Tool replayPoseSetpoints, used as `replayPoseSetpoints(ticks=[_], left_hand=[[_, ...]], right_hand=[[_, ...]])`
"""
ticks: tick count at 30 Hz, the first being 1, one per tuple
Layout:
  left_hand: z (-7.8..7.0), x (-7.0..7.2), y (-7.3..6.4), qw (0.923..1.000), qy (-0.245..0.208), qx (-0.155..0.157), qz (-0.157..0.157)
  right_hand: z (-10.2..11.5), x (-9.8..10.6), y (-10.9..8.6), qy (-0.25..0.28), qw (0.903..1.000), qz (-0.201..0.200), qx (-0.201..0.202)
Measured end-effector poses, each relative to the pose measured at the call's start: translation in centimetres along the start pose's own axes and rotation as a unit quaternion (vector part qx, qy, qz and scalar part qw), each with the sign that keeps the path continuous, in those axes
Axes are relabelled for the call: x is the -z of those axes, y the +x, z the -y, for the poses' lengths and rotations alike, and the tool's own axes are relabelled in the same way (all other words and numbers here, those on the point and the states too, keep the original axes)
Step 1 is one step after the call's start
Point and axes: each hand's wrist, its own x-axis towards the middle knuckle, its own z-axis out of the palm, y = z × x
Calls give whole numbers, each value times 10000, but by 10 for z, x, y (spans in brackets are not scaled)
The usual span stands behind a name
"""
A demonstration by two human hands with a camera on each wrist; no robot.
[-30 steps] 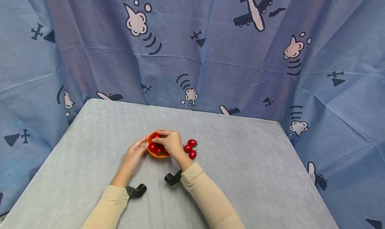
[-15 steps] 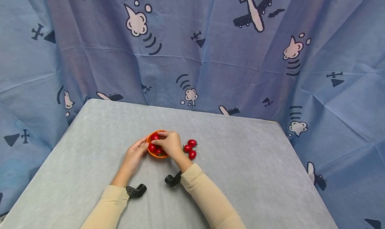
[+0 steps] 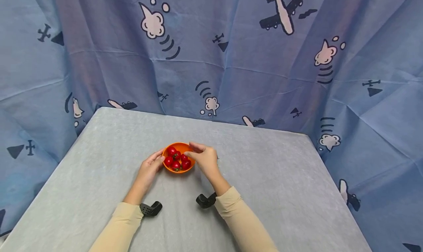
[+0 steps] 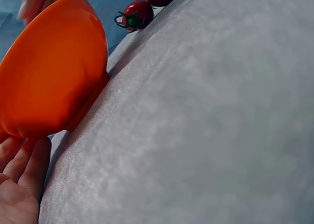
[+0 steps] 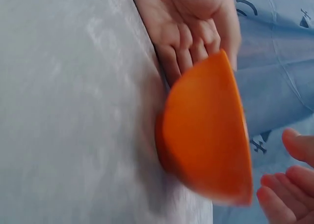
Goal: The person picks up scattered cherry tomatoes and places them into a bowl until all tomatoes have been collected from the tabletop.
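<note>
An orange bowl [image 3: 179,171] stands on the table with several red cherry tomatoes [image 3: 176,165] inside, some with green stems. My left hand [image 3: 148,170] holds the bowl's left side, thumb at the rim and fingers against the outer wall; the right wrist view shows this left hand [image 5: 189,25] too. Over the bowl's right rim is my right hand [image 3: 206,160], its thumb and fingers apart with nothing visible between them. On the table past the bowl, the left wrist view shows a loose cherry tomato [image 4: 138,14] and part of another. In the head view my right hand hides them.
A pale grey cloth covers the table [image 3: 281,186]. Behind it hangs a blue curtain [image 3: 185,72] printed with planes and clouds. A black wrist camera [image 3: 151,209] sits on the left wrist, and another camera [image 3: 206,200] on the right.
My right hand has moved right, from inside the bowl to its right rim, and its fingers have parted. More tomatoes in the bowl now show. The left hand stays in place.
</note>
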Motion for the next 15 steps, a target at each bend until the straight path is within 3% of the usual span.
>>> replayPoseSetpoints(ticks=[7, 15], left_hand=[[1, -2, 1, 10000, -23, 10, 9], [1, 0, 1, 10000, -5, -45, 44]], right_hand=[[-9, 34, -12, -253, 9994, -174, -185], [-22, 55, -24, 100, 9986, -445, -255]])
